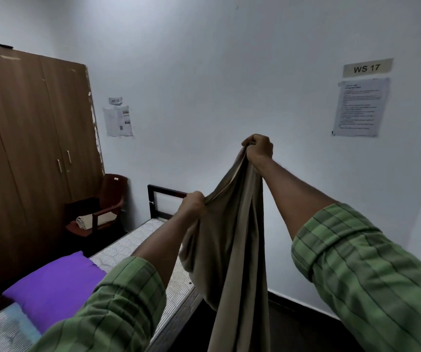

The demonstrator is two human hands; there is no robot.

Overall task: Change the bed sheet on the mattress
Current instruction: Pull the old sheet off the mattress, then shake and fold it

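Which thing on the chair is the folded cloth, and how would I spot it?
Find the big brown wardrobe. Just right of it, in the corner, stands a dark reddish chair. On its seat lies the folded cloth, a pale beige bundle, the only light thing there.

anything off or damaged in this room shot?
Wardrobe: the edge strip down its right side is chipped and peeling, pale patches showing. The purple pillow lies skewed on the bare mattress. Nothing else stands out.

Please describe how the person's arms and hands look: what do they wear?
Both arms wear a green shirt with a darker checked pattern. The left sleeve and right sleeve are rolled up, leaving the forearms bare. The left hand and right hand wear no gloves.
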